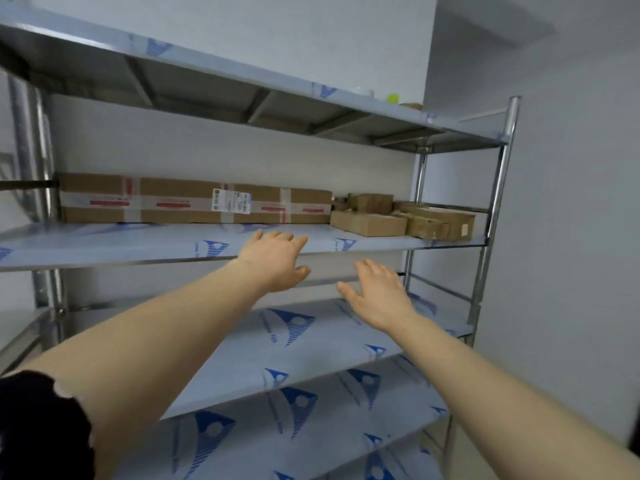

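A long taped cardboard box [194, 199] with a white label lies at the back of a steel shelf [104, 244] covered in blue-printed film. My left hand [277, 259] is stretched out over that shelf's front edge, fingers straight and empty, in front of the box. My right hand [377, 296] is held out lower and to the right, between this shelf and the one below, fingers spread, holding nothing. Neither hand touches the box.
Several small cardboard boxes [401, 216] sit at the shelf's right end. A top shelf [242, 74] hangs overhead with a yellow-green item [393, 97] on it. Lower filmed shelves [311, 341] lie below. Chrome posts [495, 202] and a white wall stand to the right.
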